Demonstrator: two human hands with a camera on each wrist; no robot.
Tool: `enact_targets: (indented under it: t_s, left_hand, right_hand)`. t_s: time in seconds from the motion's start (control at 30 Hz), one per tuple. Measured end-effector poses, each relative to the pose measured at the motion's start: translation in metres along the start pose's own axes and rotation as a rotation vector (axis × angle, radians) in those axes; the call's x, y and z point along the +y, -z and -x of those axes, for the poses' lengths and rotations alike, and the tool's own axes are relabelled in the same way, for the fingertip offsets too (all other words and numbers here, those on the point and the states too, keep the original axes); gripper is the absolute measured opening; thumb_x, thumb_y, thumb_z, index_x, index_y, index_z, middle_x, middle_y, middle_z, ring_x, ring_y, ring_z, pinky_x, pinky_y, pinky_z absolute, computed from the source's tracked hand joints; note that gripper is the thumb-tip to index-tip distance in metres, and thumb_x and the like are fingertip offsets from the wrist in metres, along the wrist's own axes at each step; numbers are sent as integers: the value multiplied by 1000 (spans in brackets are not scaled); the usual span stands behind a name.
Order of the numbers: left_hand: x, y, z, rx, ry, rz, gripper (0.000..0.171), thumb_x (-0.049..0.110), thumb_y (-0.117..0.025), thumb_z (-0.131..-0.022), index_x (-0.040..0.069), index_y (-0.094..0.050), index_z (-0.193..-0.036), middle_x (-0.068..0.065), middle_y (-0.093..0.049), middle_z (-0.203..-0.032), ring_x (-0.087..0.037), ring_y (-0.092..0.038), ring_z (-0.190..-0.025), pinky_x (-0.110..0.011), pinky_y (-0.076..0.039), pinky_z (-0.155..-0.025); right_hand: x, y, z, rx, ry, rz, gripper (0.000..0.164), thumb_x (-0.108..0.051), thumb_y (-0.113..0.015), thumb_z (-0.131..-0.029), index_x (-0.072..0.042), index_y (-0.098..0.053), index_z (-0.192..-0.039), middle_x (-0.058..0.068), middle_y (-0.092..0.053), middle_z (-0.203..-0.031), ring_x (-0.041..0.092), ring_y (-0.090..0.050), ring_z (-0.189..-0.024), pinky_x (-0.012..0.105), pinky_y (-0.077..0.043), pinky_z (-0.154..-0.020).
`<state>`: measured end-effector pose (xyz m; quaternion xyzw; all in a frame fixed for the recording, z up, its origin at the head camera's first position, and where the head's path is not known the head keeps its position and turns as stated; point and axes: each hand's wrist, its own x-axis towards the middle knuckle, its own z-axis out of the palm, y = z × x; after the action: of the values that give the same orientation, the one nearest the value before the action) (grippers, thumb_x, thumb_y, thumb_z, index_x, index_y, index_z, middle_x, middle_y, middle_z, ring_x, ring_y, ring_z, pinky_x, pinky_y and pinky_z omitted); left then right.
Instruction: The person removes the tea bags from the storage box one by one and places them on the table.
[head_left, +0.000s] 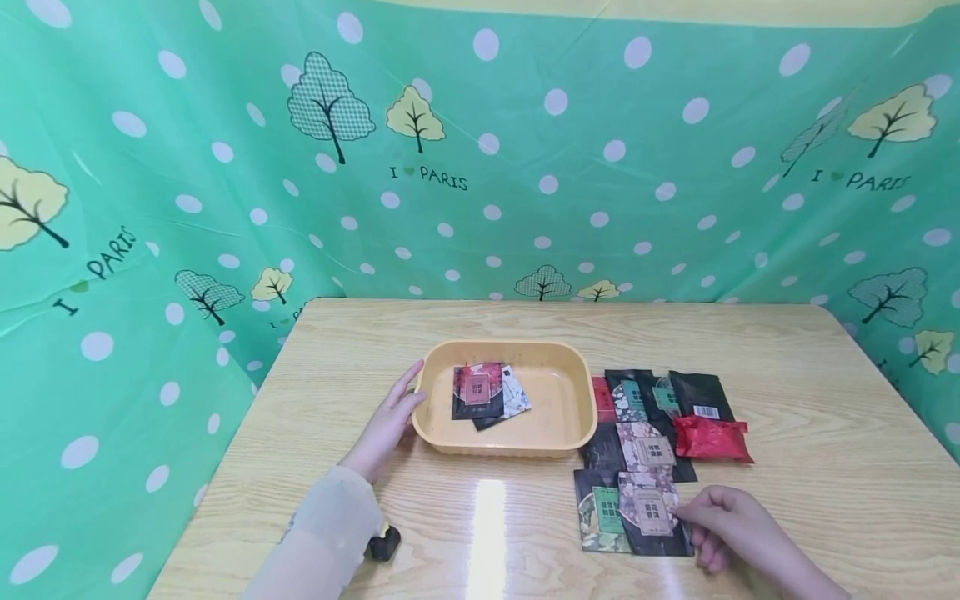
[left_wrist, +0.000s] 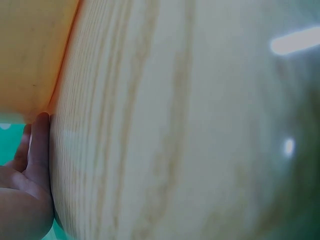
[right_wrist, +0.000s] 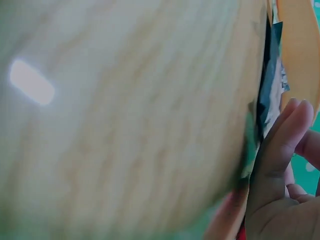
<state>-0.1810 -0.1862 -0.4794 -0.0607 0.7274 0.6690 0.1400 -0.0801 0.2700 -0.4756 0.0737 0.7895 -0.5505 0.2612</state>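
My left hand (head_left: 387, 423) rests against the left end of a yellow plastic basin (head_left: 504, 451), its fingers fairly straight along the rim. The left wrist view shows the fingertips (left_wrist: 41, 120) right at the basin's outer wall. Inside the basin lies a small pile of sachets, with a red-and-black sachet (head_left: 477, 392) on top and a white patterned one (head_left: 515, 393) under it. At the front right, my right hand (head_left: 731, 527) pinches the right edge of a pink-and-black floral sachet (head_left: 651, 510) between thumb and fingers. This sachet overlaps a green-and-black sachet (head_left: 602, 510).
More sachets lie in overlapping rows right of the basin, among them a black sachet (head_left: 701, 393) with a barcode and a shiny red packet (head_left: 712, 438). A small black object (head_left: 385, 544) sits by the left sleeve. A green patterned curtain (head_left: 480, 208) stands behind the wooden table (head_left: 360, 333).
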Motion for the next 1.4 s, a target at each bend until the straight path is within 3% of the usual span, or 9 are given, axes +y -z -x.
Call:
enact_targets:
  t_s: [0.4, 1.4]
  left_hand:
    - [1, 0, -1, 0, 8, 10, 57, 32, -45, -104, 41, -23, -156, -18, -25, -162, -38, -40, -142, -49, -37, -116]
    - [3, -1, 2, 7, 19, -10, 57, 33, -45, -104, 42, -23, -156, -17, -21, -164, -38, -41, -141, -49, -37, -116]
  right_hand:
    - [-24, -8, 0, 65, 87, 80, 20, -18, -57, -97, 0, -56, -88, 1, -58, -64, 10, -55, -50, 26, -53, -48]
    - [-102, -48, -7, 129, 179, -31, 16, -14, -66, -91, -1, -57, -90, 4, -61, -67, 16, -59, -57, 30, -57, -54]
